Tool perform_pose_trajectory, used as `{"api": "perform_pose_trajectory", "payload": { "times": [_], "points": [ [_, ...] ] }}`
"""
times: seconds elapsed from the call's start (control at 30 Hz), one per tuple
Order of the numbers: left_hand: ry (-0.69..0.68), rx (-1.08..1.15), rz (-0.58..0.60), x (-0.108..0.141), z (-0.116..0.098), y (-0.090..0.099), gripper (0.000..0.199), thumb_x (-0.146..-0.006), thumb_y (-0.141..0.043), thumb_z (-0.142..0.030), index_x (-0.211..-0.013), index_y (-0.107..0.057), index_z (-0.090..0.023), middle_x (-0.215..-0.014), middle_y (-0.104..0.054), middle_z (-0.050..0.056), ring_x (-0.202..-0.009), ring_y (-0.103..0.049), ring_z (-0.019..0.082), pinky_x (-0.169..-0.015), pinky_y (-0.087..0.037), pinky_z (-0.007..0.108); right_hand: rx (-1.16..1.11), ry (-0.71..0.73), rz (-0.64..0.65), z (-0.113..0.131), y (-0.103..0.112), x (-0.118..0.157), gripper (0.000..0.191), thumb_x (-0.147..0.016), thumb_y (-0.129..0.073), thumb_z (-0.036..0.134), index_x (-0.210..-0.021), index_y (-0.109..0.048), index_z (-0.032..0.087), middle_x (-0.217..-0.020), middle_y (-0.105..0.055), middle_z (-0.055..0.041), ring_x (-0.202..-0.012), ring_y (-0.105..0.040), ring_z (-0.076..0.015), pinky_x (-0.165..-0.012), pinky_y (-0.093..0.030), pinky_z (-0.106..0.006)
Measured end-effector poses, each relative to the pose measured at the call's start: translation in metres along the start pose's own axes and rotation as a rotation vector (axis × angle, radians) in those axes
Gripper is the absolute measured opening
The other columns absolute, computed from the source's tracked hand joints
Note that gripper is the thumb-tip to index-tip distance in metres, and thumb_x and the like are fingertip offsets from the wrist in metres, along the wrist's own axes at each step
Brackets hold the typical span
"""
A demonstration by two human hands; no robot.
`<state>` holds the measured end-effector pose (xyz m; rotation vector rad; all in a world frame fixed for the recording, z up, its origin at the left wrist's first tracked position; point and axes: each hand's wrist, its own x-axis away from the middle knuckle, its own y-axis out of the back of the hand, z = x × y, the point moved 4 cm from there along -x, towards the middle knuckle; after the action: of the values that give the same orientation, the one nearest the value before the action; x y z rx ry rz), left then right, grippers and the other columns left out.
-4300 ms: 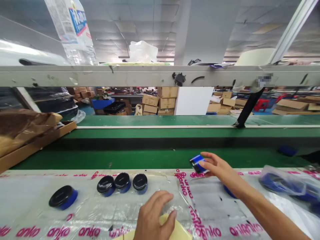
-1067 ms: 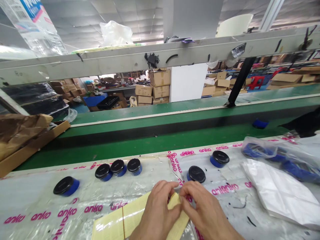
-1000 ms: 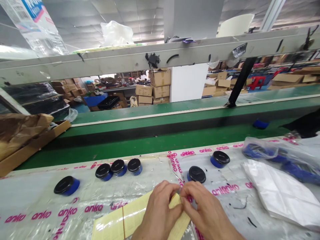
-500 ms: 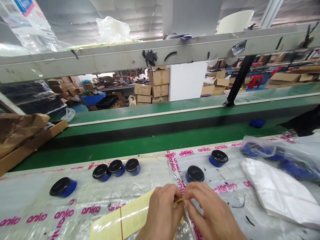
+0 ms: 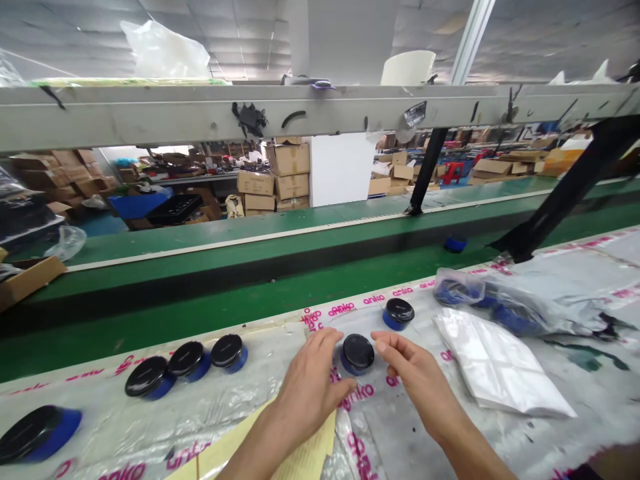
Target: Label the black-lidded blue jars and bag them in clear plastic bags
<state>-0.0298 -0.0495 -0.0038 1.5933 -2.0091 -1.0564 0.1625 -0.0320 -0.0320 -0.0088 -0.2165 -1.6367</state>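
Note:
A round black-topped, blue-sided container [image 5: 358, 353] stands on the plastic-covered table between my hands. My left hand [image 5: 313, 373] is at its left side, thumb and fingers apart; whether it touches the container is hard to tell. On the right, my right hand [image 5: 407, 363] is close to the container with its fingertips near each other and nothing visible in them. Beneath my left forearm lies a yellow printed sheet [image 5: 305, 450], partly covered by the arm. Just behind stands another such container [image 5: 399, 313].
Several like containers [image 5: 187, 360] stand in a row at left. A stack of white bags [image 5: 500, 367] lies at right, beside bagged blue items [image 5: 515, 317]. A green conveyor belt [image 5: 240, 303] runs behind the table, with a black post [image 5: 565, 190] at right.
My hands have left the yellow sheet and moved apart to either side of the nearest container. The view has turned to the right.

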Motion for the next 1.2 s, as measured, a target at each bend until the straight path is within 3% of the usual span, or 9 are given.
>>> {"api": "perform_pose_trajectory", "payload": {
  "times": [0.13, 0.37, 0.47, 0.57, 0.83, 1.2],
  "points": [
    [0.003, 0.078, 0.075, -0.022, 0.005, -0.018, 0.075, -0.070, -0.075, -0.011, -0.139, -0.049, -0.023, -0.144, -0.054, 0.011, -0.132, -0.052, 0.031, -0.110, -0.043, 0.048, 0.065, 0.047, 0.005, 0.002, -0.002, 0.000, 0.040, -0.082, -0.062, 0.056, -0.091, -0.074, 0.019, -0.084, -0.071, -0.0034, -0.058, -0.053, -0.0160, -0.060, -0.046, -0.029],
    [0.062, 0.051, 0.023, -0.027, 0.008, -0.029, 0.057, -0.069, -0.073, -0.010, -0.123, -0.057, -0.023, -0.123, -0.067, 0.006, -0.113, -0.062, 0.030, -0.098, -0.048, 0.045, 0.163, 0.072, 0.017, 0.000, -0.005, -0.003, 0.036, -0.083, -0.057, 0.054, -0.076, -0.071, 0.022, -0.092, -0.074, -0.0060, -0.072, -0.063, -0.0216, -0.060, -0.046, -0.029],
    [0.096, 0.036, -0.003, -0.025, 0.006, -0.028, 0.050, -0.068, -0.075, -0.012, -0.115, -0.058, -0.022, -0.112, -0.068, 0.004, -0.105, -0.063, 0.029, -0.089, -0.049, 0.041, 0.158, 0.051, 0.014, -0.002, -0.008, -0.004, 0.033, -0.081, -0.058, 0.051, -0.070, -0.068, 0.022, -0.107, -0.074, -0.0056, -0.077, -0.064, -0.0220, -0.063, -0.045, -0.030],
    [0.105, 0.021, -0.008, -0.024, 0.005, -0.029, 0.050, -0.068, -0.076, -0.011, -0.113, -0.057, -0.022, -0.109, -0.067, 0.003, -0.104, -0.062, 0.028, -0.086, -0.048, 0.040, 0.155, 0.039, 0.019, 0.000, -0.010, -0.004, 0.032, -0.081, -0.059, 0.048, -0.066, -0.065, 0.021, -0.119, -0.072, -0.0046, -0.084, -0.065, -0.0230, -0.071, -0.046, -0.031],
    [0.074, 0.003, -0.006, -0.022, 0.001, -0.031, 0.051, -0.071, -0.075, -0.008, -0.116, -0.055, -0.023, -0.112, -0.065, 0.003, -0.103, -0.060, 0.026, -0.085, -0.045, 0.038, 0.154, 0.043, 0.098, 0.005, -0.013, -0.003, 0.030, -0.082, -0.059, 0.046, -0.065, -0.063, 0.021, -0.122, -0.069, -0.0074, -0.113, -0.060, -0.0306, -0.101, -0.036, -0.041],
    [0.070, 0.021, -0.020, -0.021, 0.002, -0.036, 0.047, -0.073, -0.077, -0.008, -0.112, -0.057, -0.025, -0.110, -0.063, 0.001, -0.101, -0.059, 0.025, -0.086, -0.045, 0.037, 0.185, 0.066, 0.112, 0.007, -0.016, -0.003, 0.029, -0.080, -0.058, 0.046, -0.064, -0.060, 0.022, -0.116, -0.069, -0.0073, -0.107, -0.061, -0.0290, -0.097, -0.038, -0.038]
  ]
}}
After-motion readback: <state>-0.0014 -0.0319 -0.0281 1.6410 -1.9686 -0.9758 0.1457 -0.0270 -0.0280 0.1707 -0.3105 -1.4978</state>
